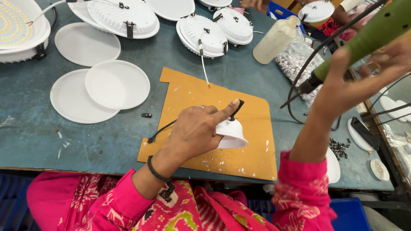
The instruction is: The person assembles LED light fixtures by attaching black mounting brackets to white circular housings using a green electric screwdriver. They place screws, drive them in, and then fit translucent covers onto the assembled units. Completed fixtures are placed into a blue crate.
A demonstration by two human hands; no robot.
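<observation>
— how far along is this one, would you say?

— early to middle, i'd judge. the left hand (195,132) is clamped on a small white lamp housing (231,133), pinning it mouth-down on the orange board (257,154) near the front edge of the table (34,137), forefinger stretched over its top by a black clip (238,107). a black cable (160,130) runs out from under the palm toward the left.

— and the other hand?

— the right hand (355,83) is closed around a green power screwdriver (372,32), lifted well clear above the right side of the table. the tip isn't on the housing, so the fastening looks not yet done.

— what's the housing like?

— a smooth, cone-shaped white shell, flaring to a wide rim; i can't tell whether any screws sit in it.

— much left?

— loose white discs (115,83) lie at the left, ribbed white lamp backs (203,34) along the far edge, a pile of dark screws (339,147) near the right front corner.
</observation>
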